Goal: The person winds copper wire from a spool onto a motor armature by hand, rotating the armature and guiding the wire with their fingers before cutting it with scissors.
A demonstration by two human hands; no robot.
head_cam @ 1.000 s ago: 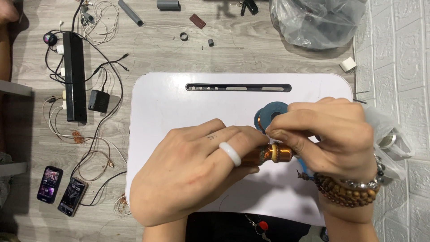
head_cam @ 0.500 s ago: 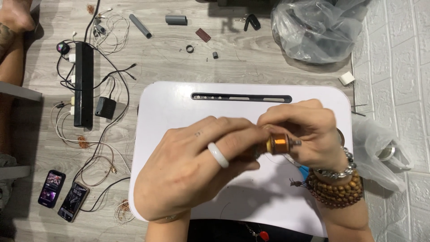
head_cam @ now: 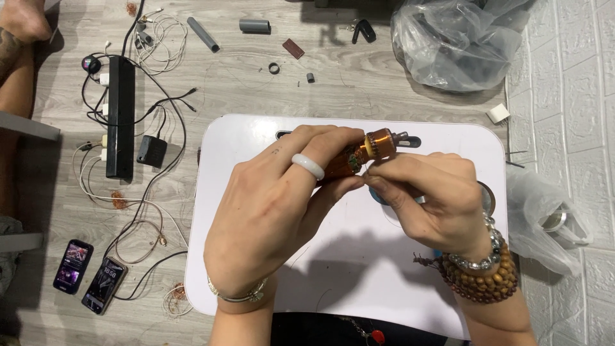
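Note:
My left hand (head_cam: 282, 211), with a white ring on one finger, grips a small motor rotor with a copper wire coil (head_cam: 366, 151) above the white lap table (head_cam: 256, 134). The rotor points up and to the right, its copper end sticking out past my fingers. My right hand (head_cam: 432, 198), with bead bracelets at the wrist, pinches at the rotor's underside with thumb and forefinger. A blue round object (head_cam: 379, 196) lies on the table, mostly hidden under my right hand.
On the wooden floor to the left lie a black power strip (head_cam: 120, 115) with tangled cables, a black adapter (head_cam: 152, 152) and two phones (head_cam: 88, 275). Small grey tubes (head_cam: 255, 25) and bits sit at the top. A clear plastic bag (head_cam: 458, 41) is at top right, another bag (head_cam: 544, 221) by the white wall.
Both hands have lifted the rotor up and away from me, toward the table's far slot. The rotor now tilts up to the right with more of its coil exposed.

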